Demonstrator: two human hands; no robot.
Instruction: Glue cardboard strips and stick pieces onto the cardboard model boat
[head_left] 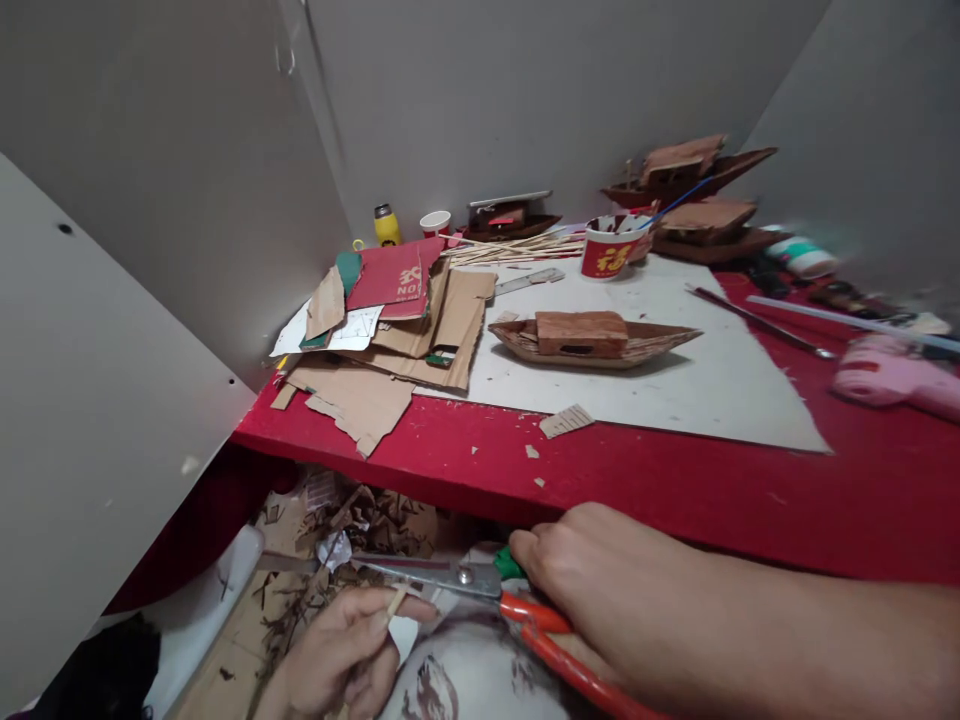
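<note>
In my right hand (600, 575), held over my lap, is a pair of scissors (544, 625) with orange-red handles and a green part near the pivot. The blades point left and lie just above the fingers of my left hand (345, 645). Thumb and forefinger of that hand pinch a small, pale strip (397, 600), possibly cardboard, close to the blades. On the table beyond my hands, a brown model boat (581, 335) with a roofed cabin rests on a white sheet (675, 405).
Torn cardboard (356, 400) and a red card (386, 275) pile at the table's left. Behind stand a red paper cup (611, 250), thin sticks (517, 248) and other model boats (682, 170). A pink glue gun (874, 370) lies right. Brown scraps (375, 520) litter the area below.
</note>
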